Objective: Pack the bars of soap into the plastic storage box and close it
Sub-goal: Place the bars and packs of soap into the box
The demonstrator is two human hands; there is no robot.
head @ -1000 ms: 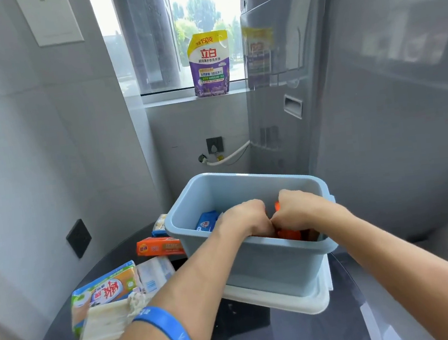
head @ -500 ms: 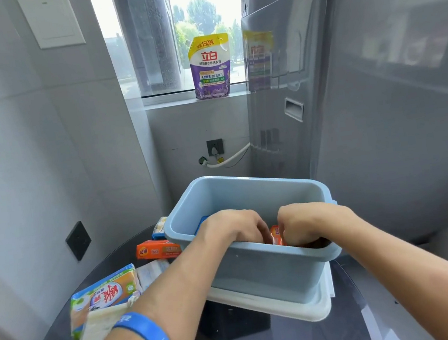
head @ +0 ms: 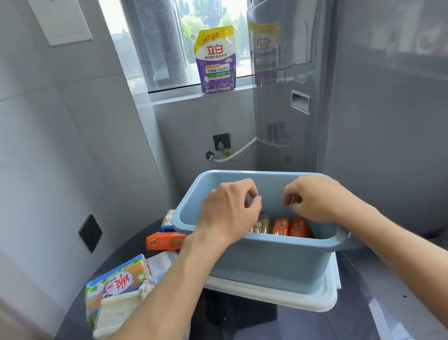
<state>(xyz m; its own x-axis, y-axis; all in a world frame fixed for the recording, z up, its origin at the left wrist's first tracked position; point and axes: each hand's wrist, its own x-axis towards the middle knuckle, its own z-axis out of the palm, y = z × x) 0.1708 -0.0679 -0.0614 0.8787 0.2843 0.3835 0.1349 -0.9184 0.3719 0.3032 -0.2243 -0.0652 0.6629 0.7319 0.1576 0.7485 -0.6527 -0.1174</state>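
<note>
The light-blue rectangular plastic storage box [head: 270, 260] sits open on its white plastic lid [head: 297, 296] atop a dark glossy round table [head: 308, 334]. Inside stand orange-wrapped soap bars [head: 289, 228]. Above the opening, the left hand [head: 229, 211] and right hand [head: 317, 200] hover with fingers loosely curled, holding nothing. An orange boxed soap bar [head: 165, 241] lies left of the box.

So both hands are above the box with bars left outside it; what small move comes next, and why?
Probably the left hand reaches for the orange bar beside the box. Both hands look empty, the right hand too, and several bars are not yet packed.
</note>
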